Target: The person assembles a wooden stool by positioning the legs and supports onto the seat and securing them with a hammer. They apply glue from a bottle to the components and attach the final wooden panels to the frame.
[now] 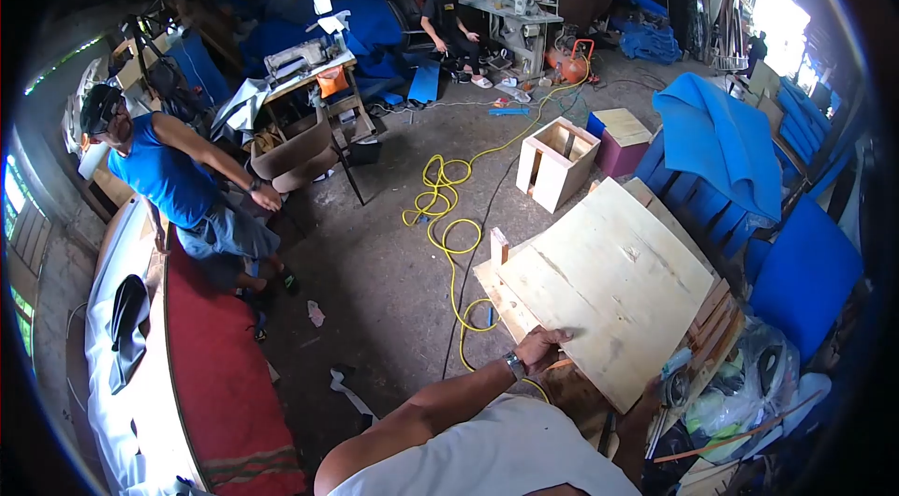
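The concrete floor (375, 281) takes up the middle of the workshop. A long padded piece covered in red and white (215, 374) lies along its left side. The plywood sheet (609, 281) is in front of the person wearing the camera, tilted on a wooden frame (501, 295) whose slats show at its left and right edges. Blue fabric (721, 140) is draped over stacked items behind the sheet, and a blue cushion (805, 271) sits to the right of it.

A co-worker in a blue sleeveless top (169, 173) stands at the far left, bent towards the padded piece. Another person in black (448, 18) sits at a table far at the back. An open wooden box (557, 159) stands on the floor beyond the sheet. A yellow hose (445, 215) loops across the floor from the back, down towards the frame. A clear plastic bag (749, 384) lies at the lower right.

The left hand (541, 344) is at the near edge of the plywood sheet, with the fingers close together on top of the board and closed over its edge. A wristwatch (513, 365) is on that wrist. The right hand (655, 395) is in shadow at the sheet's lower right corner, and its grip cannot be made out.
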The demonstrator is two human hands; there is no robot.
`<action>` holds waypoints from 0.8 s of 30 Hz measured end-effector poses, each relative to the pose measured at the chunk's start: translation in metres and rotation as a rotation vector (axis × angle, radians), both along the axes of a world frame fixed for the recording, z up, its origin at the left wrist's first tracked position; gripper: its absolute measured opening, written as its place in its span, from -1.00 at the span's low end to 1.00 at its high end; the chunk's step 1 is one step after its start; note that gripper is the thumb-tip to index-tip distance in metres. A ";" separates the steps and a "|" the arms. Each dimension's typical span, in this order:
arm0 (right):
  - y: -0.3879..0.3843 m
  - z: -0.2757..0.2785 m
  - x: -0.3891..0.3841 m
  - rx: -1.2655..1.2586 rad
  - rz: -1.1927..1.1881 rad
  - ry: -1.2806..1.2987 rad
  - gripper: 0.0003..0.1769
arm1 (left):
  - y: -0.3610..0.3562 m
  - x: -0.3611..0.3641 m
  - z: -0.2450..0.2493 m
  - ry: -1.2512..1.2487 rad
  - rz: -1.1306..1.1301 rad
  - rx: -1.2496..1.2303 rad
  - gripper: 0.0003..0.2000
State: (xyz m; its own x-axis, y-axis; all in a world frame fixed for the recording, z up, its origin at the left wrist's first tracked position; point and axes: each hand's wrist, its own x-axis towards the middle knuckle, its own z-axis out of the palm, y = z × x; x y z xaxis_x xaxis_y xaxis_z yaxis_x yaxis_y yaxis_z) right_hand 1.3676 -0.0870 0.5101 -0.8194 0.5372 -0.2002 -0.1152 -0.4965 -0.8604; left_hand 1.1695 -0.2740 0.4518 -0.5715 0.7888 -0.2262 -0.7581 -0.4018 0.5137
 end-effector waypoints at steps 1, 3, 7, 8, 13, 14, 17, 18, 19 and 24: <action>0.002 0.001 0.005 -0.082 0.029 0.029 -0.28 | 0.004 0.005 -0.013 0.010 0.005 -0.049 -0.69; 0.019 -0.013 0.016 -0.197 0.021 0.048 -0.29 | 0.018 -0.001 -0.054 0.193 0.012 -0.114 -0.70; 0.075 -0.087 0.067 -0.175 -0.267 -0.244 -0.50 | 0.022 0.021 0.006 0.409 -0.108 -0.239 -0.74; 0.063 -0.070 0.070 0.080 -0.238 -0.276 -0.53 | 0.036 0.031 -0.002 0.268 -0.110 -0.123 -0.75; 0.013 -0.034 0.064 0.251 -0.461 -0.235 -0.62 | 0.036 0.031 0.038 0.178 -0.268 -0.183 -0.70; 0.011 -0.034 0.070 0.240 -0.447 -0.311 -0.60 | 0.029 0.024 0.034 0.222 -0.330 -0.268 -0.69; 0.018 -0.034 0.062 0.474 -0.380 -0.385 -0.52 | 0.035 0.007 0.008 0.116 -0.272 -0.151 -0.73; 0.026 -0.046 0.053 0.484 -0.402 -0.392 -0.52 | 0.036 0.004 -0.003 0.027 -0.219 -0.048 -0.76; 0.029 -0.052 0.047 0.489 -0.409 -0.412 -0.52 | 0.027 -0.004 0.013 -0.056 -0.207 0.024 -0.68; 0.008 -0.003 0.032 0.544 -0.280 -0.526 -0.56 | 0.022 -0.064 -0.033 -0.119 -0.074 0.109 -0.59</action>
